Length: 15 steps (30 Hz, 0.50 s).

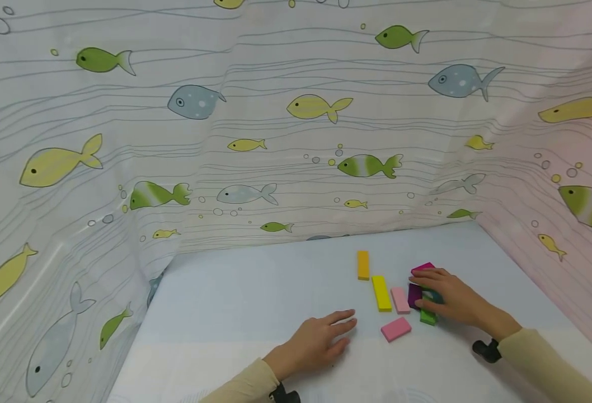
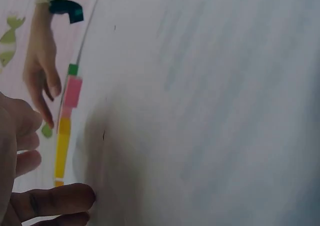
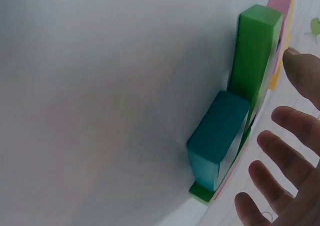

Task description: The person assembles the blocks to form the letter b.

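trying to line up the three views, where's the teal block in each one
Head: the teal block is right of centre, partly covered by the right hand.
Left wrist: not visible.
Right wrist: the teal block is right of centre in the lower half, below the longer green block.
Shared landmark: the right hand, seen in all three.

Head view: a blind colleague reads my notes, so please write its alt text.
A person's right hand is over part of a loose group of brightly coloured rectangular blocks on a pale tabletop; the left hand, empty, is beside them. Pale fabric printed with green, yellow and blue fish hangs behind.
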### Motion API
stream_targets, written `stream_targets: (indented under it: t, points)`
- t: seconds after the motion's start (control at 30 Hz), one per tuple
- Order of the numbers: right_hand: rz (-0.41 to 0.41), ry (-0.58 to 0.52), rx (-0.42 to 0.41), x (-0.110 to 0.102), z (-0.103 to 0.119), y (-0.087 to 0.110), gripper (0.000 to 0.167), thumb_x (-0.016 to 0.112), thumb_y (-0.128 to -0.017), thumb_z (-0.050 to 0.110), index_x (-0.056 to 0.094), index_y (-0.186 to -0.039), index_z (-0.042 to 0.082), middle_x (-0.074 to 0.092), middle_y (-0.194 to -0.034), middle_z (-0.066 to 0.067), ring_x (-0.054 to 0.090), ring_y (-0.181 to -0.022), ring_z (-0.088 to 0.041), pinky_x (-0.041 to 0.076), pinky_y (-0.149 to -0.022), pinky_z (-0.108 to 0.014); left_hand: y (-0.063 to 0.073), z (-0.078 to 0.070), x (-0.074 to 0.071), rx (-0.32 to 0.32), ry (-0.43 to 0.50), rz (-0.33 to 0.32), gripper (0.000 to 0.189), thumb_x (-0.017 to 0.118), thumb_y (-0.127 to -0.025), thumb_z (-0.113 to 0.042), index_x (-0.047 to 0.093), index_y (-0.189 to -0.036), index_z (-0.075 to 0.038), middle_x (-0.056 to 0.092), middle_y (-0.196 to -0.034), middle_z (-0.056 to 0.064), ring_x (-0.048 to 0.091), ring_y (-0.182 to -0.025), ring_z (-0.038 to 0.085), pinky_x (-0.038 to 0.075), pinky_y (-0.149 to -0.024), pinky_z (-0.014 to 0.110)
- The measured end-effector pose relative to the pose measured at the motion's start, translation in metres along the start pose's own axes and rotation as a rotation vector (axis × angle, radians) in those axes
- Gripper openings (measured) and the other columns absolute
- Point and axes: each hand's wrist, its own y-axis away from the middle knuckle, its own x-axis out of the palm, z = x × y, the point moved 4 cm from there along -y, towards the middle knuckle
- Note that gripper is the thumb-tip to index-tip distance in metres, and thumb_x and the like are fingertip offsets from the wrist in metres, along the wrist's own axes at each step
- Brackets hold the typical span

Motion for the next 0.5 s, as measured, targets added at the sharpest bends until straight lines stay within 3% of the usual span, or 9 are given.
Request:
stream_targets:
  t: [0.13, 0.3, 0.4, 0.5]
  points:
    - [0.027, 0.013, 0.017, 0.005, 0.001, -0.005, 0.062, 0.077, -0.094, 0.050, 0.067, -0.145, 0.015, 0.064, -0.149, -0.012, 0.054, -0.138, -0.043, 0.047, -0.105, -0.071, -0.020, -0.011, 0.009, 0.041, -0.025, 0.024, 0.045, 0.060, -0.108, -0.029, 0.061, -0.152, -0.017, 0.055, -0.160, -0.002, 0.075, -0.084, 0.005, 0.057, -0.076, 0.019]
    - [0.030, 0.000, 0.001, 0.008, 0.004, -0.008, 0.066, 0.078, -0.093, 0.051, 0.065, -0.146, 0.015, 0.065, -0.149, -0.010, 0.054, -0.139, -0.041, 0.047, -0.107, -0.070, -0.044, -0.019, 0.020, 0.061, 0.006, 0.098, 0.045, 0.059, -0.110, -0.031, 0.058, -0.154, -0.024, 0.051, -0.163, -0.009, 0.068, -0.075, -0.001, 0.048, -0.071, 0.010]
    - [0.024, -0.021, -0.016, 0.010, 0.007, -0.008, 0.067, 0.081, -0.091, 0.048, 0.065, -0.146, 0.014, 0.066, -0.148, -0.008, 0.053, -0.139, -0.040, 0.048, -0.106, -0.069, -0.053, -0.024, 0.028, 0.080, 0.018, 0.124, 0.045, 0.058, -0.110, -0.029, 0.058, -0.154, -0.026, 0.050, -0.163, -0.012, 0.073, -0.087, 0.001, 0.046, -0.071, 0.008]
    - [0.027, -0.045, -0.038, 0.012, 0.009, -0.009, 0.068, 0.083, -0.090, 0.045, 0.065, -0.146, 0.012, 0.067, -0.147, -0.008, 0.053, -0.139, -0.041, 0.047, -0.106, -0.069, -0.059, -0.028, 0.035, 0.097, 0.030, 0.136, 0.045, 0.058, -0.110, -0.027, 0.057, -0.155, -0.025, 0.050, -0.163, -0.013, 0.074, -0.110, 0.003, 0.047, -0.076, 0.008]
